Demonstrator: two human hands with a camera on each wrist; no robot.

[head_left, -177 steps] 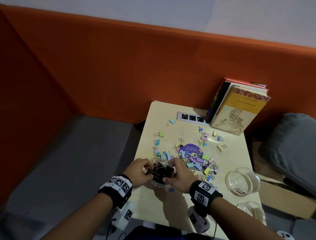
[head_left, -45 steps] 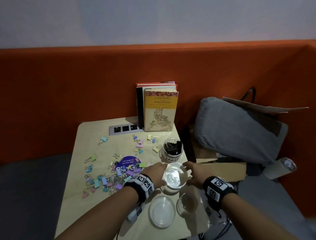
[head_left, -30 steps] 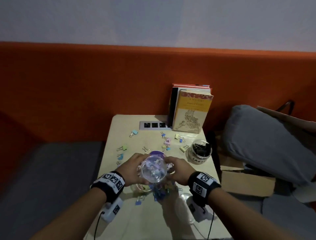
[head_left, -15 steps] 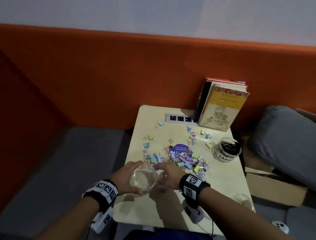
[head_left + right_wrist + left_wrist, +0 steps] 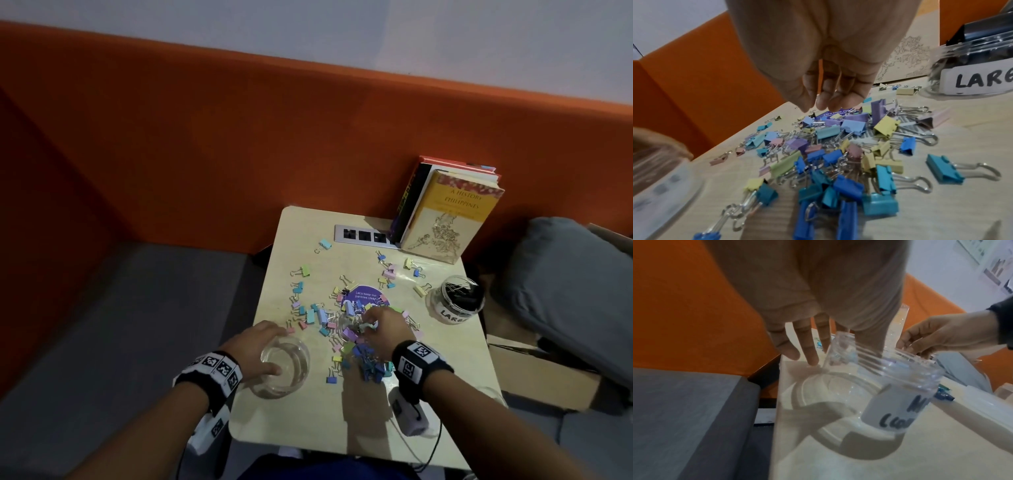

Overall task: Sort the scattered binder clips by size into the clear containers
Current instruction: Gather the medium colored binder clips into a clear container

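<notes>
Left hand [image 5: 255,346] is cupped around the empty clear jar [image 5: 284,368] at lower centre of the head view, thumb on the near wall, fingers spread and fairly straight along the far side, more steadying than squeezing. The jar stands on the table [image 5: 455,370], just left of the heap. Its label is half hidden in the left wrist view; I can't read the size.

Right hand [image 5: 383,325] is down in the pile of coloured binder clips [image 5: 356,342] mid-frame, fingers bunched close together, tips narrow. Whether a clip is actually pinched, I can't tell.

The jar marked LARGE [image 5: 460,299], right of centre, already holds black clips.

My advice for this pick: take one clip by its coloured body, not the wire loops, since those look tangled. Keep the jar pinned flat and close, mouth up, and check size against the label before dropping.
</notes>
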